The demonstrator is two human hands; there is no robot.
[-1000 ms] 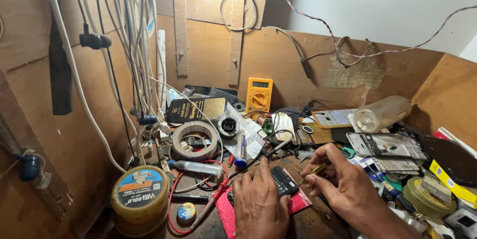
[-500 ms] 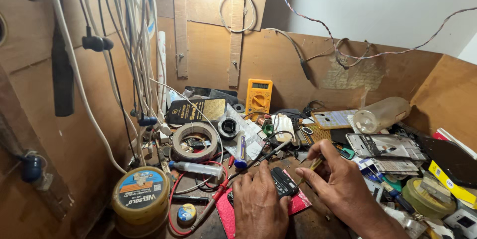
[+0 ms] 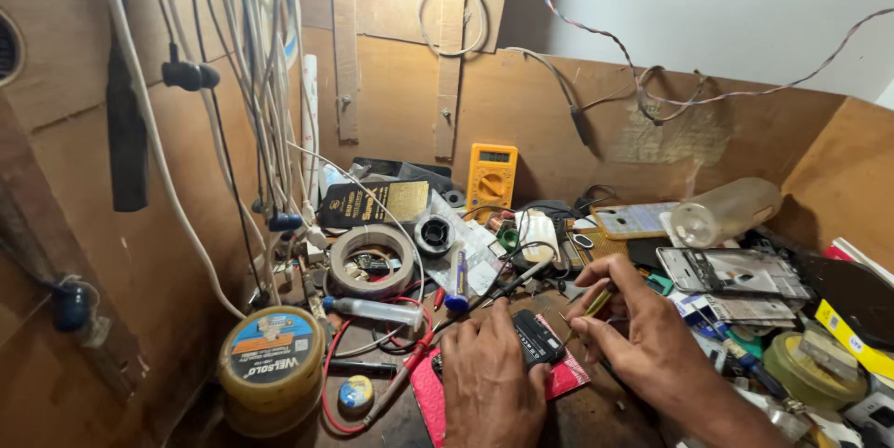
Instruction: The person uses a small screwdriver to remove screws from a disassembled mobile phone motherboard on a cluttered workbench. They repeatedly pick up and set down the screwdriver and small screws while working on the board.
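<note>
1. The left hand [image 3: 489,378] lies palm down on a small black device [image 3: 538,338], its fingers pinning the near end; the hand clamps the device flat rather than gripping round it.
2. The device rests on a red mat [image 3: 438,397] at the near middle of the bench, its far end poking out past the fingertips.
3. The right hand [image 3: 643,336] sits just beside the device on its right, fingers pinched shut on a thin yellow-handled tool [image 3: 596,302] that slants down toward the device.
4. The two hands are close together but not touching.
5. Left of the mat, a red wire [image 3: 340,383] loops along the bench edge, near a yellow tin [image 3: 271,369] and a clear syringe [image 3: 372,309].
6. Behind the hands stand a tape roll [image 3: 372,245] and a yellow multimeter [image 3: 491,178] against the plywood back wall [image 3: 745,131].
7. To the right, a phone frame [image 3: 736,271], a clear bottle [image 3: 726,210] and small parts crowd in right up to the right wrist.
8. Open room is little: only a bare strip of bench [image 3: 596,415] between the forearms at the near edge.
</note>
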